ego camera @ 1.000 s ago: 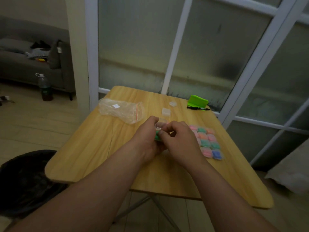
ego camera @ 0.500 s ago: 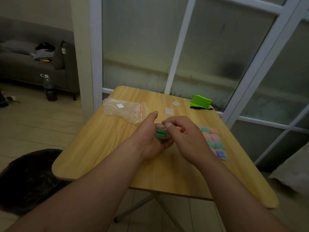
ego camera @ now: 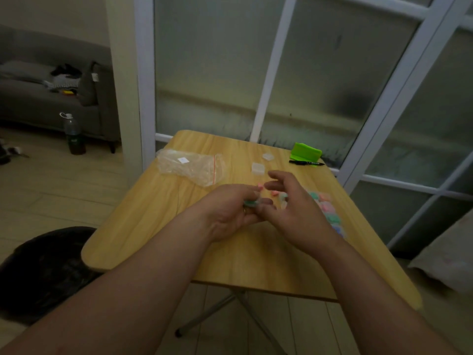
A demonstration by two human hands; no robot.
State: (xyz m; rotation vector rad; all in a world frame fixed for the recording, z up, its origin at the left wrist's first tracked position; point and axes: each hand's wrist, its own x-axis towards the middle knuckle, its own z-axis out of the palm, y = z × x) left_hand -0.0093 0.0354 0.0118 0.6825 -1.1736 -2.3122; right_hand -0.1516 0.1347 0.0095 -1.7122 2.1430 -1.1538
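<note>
— While the left hand [ego camera: 230, 208] sits at mid-frame, what's in it?
— A small green piece [ego camera: 249, 203], pinched in curled fingers above the table [ego camera: 158, 226].
— And the right hand [ego camera: 294, 208]?
— Just beside it, fingers loose and spread, gripping nothing.

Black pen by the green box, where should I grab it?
Pinch the black pen at the middle of its barrel, coming from above on the near side. It lies flat on the table, and the green box stands close behind, probably blocking that side.
</note>
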